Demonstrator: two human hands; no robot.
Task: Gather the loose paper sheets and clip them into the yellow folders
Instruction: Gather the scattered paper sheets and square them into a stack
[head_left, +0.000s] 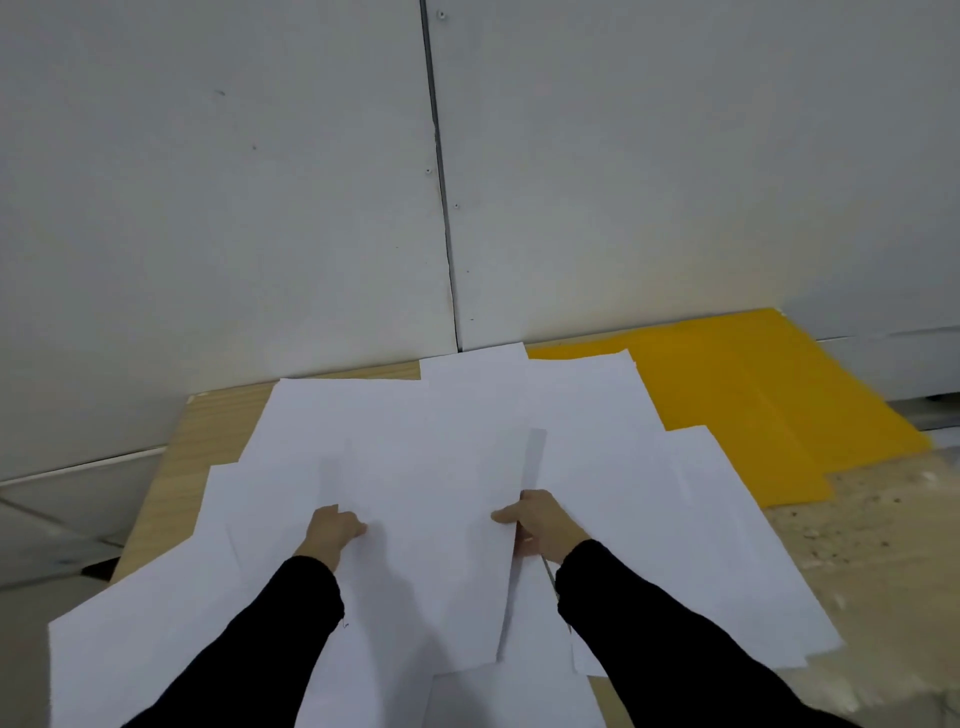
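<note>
Several loose white paper sheets (395, 415) lie spread and overlapping across a wooden table (208, 426). One sheet (436, 545) is lifted in the middle. My left hand (335, 530) pinches its left edge, and my right hand (540, 522) grips its right edge with the thumb on top. A yellow folder (753, 395) lies flat at the back right, partly covered by the sheets. Black sleeves cover both of my forearms.
A grey panelled wall (260, 182) rises right behind the table. The table's left edge drops to a tiled floor (62, 514). At the right the surface (872, 530) is pale and speckled.
</note>
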